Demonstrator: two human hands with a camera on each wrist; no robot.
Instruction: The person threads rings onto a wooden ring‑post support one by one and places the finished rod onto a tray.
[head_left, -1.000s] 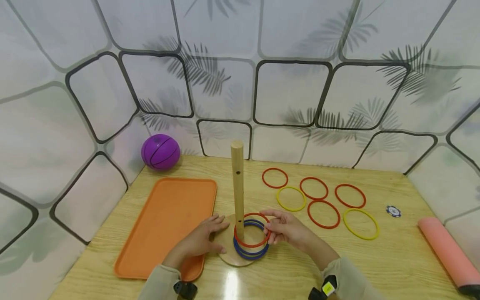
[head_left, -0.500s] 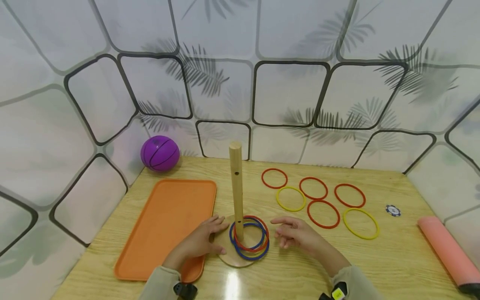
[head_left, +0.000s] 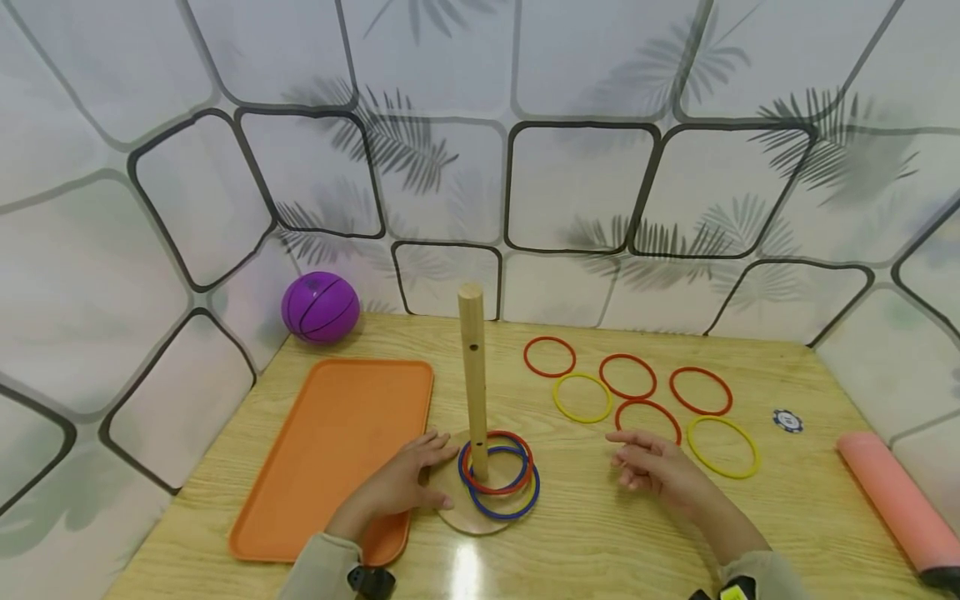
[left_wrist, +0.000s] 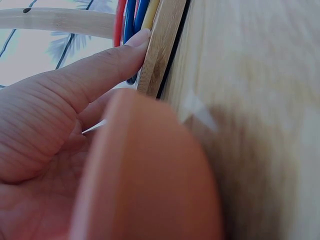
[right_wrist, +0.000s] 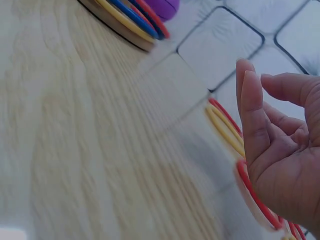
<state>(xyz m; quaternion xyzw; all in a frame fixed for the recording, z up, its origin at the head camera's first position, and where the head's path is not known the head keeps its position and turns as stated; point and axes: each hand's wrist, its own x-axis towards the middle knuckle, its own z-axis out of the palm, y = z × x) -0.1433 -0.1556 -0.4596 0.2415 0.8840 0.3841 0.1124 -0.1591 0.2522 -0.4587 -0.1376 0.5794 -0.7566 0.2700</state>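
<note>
A wooden post [head_left: 475, 375] stands upright on a round wooden base [head_left: 467, 521]. Around it at the bottom lie a red ring [head_left: 498, 493], blue rings [head_left: 501, 517] and, lower, a yellow ring [left_wrist: 150, 16], plainer in the left wrist view. My left hand [head_left: 401, 479] rests spread at the base's left side, its thumb touching the edge of the base in the left wrist view. My right hand [head_left: 663, 471] hovers over the table, loosely bent and holding nothing, partly in front of a loose red ring [head_left: 626, 407].
An orange tray [head_left: 337, 433] lies left, under part of the left forearm. Several loose red and yellow rings [head_left: 722, 475] lie at the right back. A purple ball [head_left: 321, 307], a poker chip [head_left: 787, 421] and a pink cylinder [head_left: 892, 500] sit near the table's sides.
My right hand let go of the red ring, which now lies lower around the post over the blue rings. That hand then moved right; the left hand stayed put.
</note>
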